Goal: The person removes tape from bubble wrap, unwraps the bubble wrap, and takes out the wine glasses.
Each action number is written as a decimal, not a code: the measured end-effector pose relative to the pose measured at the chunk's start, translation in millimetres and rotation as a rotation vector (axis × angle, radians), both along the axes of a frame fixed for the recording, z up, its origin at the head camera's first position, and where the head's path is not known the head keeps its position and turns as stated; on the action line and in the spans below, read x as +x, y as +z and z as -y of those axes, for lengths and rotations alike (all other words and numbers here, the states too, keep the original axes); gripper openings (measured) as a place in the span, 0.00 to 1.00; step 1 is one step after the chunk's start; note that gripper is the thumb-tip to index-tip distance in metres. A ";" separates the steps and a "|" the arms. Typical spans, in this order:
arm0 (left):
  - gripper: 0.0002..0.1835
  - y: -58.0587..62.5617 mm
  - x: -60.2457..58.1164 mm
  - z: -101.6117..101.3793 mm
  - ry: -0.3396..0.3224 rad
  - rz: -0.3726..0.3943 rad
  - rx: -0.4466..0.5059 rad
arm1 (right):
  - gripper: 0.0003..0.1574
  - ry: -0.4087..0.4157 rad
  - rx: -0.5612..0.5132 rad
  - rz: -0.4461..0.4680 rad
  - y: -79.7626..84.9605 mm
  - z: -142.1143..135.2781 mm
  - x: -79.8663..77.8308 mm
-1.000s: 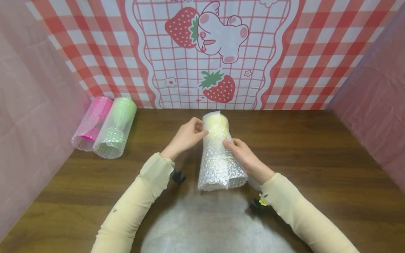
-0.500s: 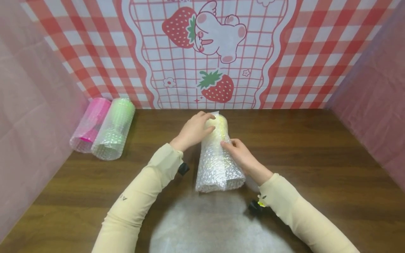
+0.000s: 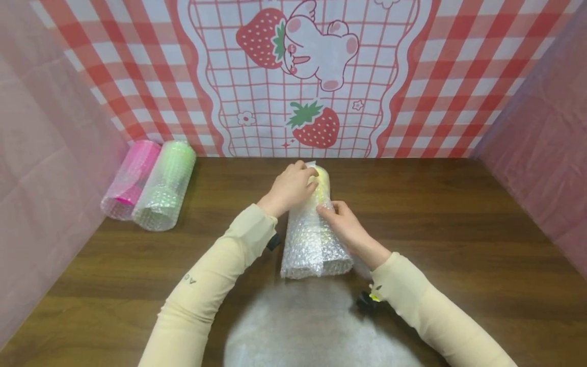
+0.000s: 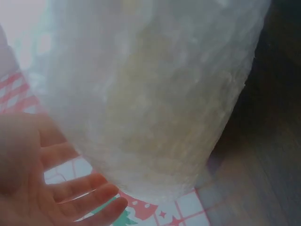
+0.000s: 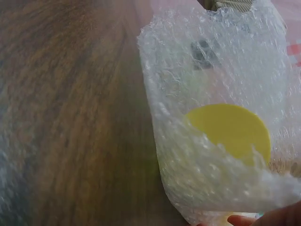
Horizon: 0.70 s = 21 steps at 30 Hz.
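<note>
Slid rightward since the earlier frame, our left grip (image 3: pixel 291 187) lies over the upper end of the bubble-wrapped bundle (image 3: pixel 302 244) at mid-frame, fingers apart and loosely extended. Our right grip (image 3: pixel 346 227) is clamped on its right side, thumb on top, probably to steady it; the other fingers are mostly hidden. Inside we make out a yellow disc (image 5: pixel 230 129), the rest veiled. Wrapped pink roll (image 3: pixel 142 155) and green roll (image 3: pixel 169 188) lie at frame left on the table (image 3: pixel 426 214), seemingly set aside.

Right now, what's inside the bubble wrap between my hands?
Inside the bubble wrap is a yellow object; the right wrist view shows its rounded edge at the open end. The wrap clouds the rest, so its full shape can't be seen.
</note>
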State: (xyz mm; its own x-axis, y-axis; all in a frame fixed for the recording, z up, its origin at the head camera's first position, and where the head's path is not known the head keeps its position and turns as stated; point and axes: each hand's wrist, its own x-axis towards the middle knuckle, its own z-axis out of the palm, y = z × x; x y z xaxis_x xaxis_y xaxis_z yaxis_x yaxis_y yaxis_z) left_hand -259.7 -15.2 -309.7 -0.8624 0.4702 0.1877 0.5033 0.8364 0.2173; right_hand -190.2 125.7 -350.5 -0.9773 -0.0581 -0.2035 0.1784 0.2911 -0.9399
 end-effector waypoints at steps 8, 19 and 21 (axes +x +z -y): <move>0.18 0.8 2.3 -4.7 0.038 -0.033 -0.063 | 0.35 0.011 0.038 -0.021 -3.0 3.4 -0.8; 0.19 -2.7 2.0 -7.2 0.044 -0.062 -0.024 | 0.37 0.027 0.125 -0.040 -7.8 5.2 -0.3; 0.20 -4.9 2.0 -7.9 0.040 -0.093 -0.033 | 0.38 0.031 0.139 -0.039 -8.3 5.2 -0.1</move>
